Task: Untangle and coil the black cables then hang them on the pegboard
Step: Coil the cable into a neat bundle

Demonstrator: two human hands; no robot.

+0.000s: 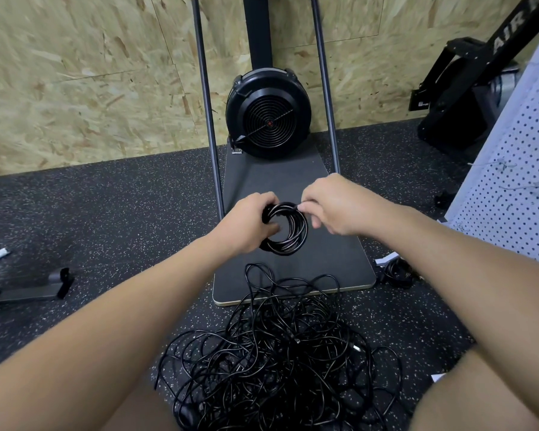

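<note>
Your left hand point(246, 223) at 9 o'clock of coil point(285, 230): grip wrapped round bundled loops, held above dark board. Your right hand point(333, 206) at 2 o'clock of coil: fingertips pinch something thin at top, likely tie; too small to tell. Tangled cables point(274, 362) on floor at 6 o'clock, between knees. Cable looks light, limp, springy, likely slippery; keep hold across all loops or they fan out. Pegboard point(511, 188) at 3 o'clock. Machine at 1 o'clock reads "AIR", rest cut off.
</note>
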